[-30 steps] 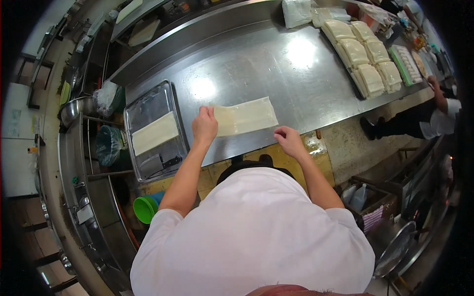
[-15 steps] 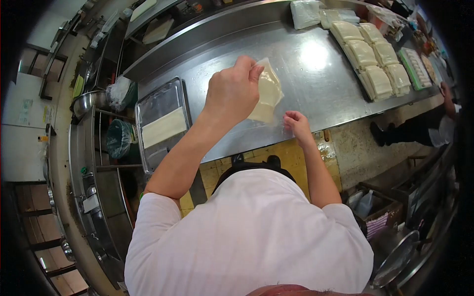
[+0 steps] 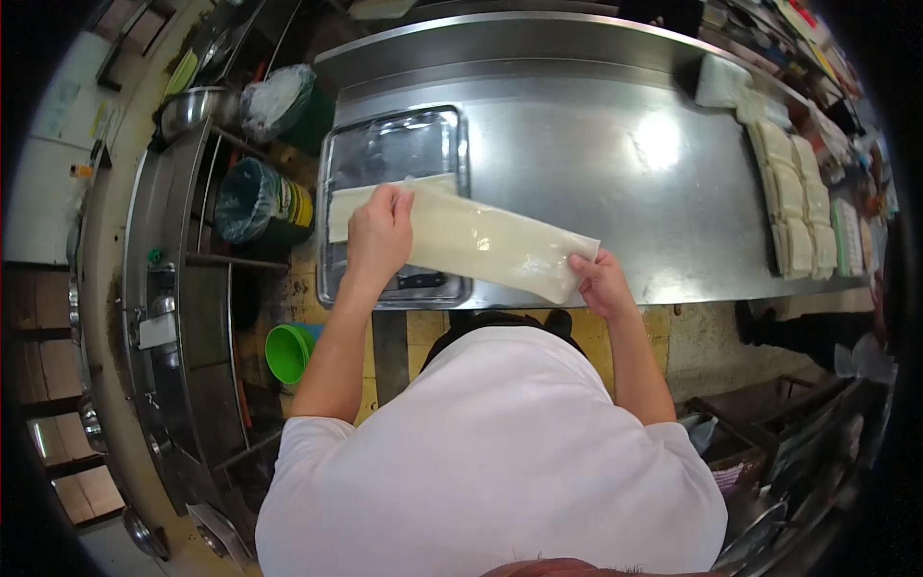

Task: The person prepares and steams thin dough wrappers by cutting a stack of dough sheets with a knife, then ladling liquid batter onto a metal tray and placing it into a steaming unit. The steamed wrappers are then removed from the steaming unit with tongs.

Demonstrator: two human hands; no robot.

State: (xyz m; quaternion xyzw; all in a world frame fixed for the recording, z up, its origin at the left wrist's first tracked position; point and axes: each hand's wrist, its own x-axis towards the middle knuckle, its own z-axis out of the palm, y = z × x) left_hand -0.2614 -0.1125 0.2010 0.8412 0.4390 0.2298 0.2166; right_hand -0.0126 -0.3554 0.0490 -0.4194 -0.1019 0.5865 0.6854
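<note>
Between my two hands stretches a long, pale, shiny dough sheet (image 3: 490,242), slanting down to the right. My left hand (image 3: 378,236) pinches its left end above the metal tray (image 3: 394,127). At the lower right corner, my right hand (image 3: 604,284) has its thumb on top of the sheet, close to the table's front edge. Another pale sheet (image 3: 341,213) lies across the tray, partly covered by my left hand and the held sheet. The tray rests on the left end of the steel table (image 3: 567,144).
Stacks of folded pale sheets (image 3: 793,197) line the table's right end, beside a green-edged tray (image 3: 846,238). Lined bins (image 3: 252,207) and a green bucket (image 3: 286,354) stand left of the table. A person's dark-clad leg (image 3: 803,329) shows at right.
The sheet hung bunched from my left hand; now it is spread out between both hands. My left hand has come left over the tray, and my right hand has gripped the other end.
</note>
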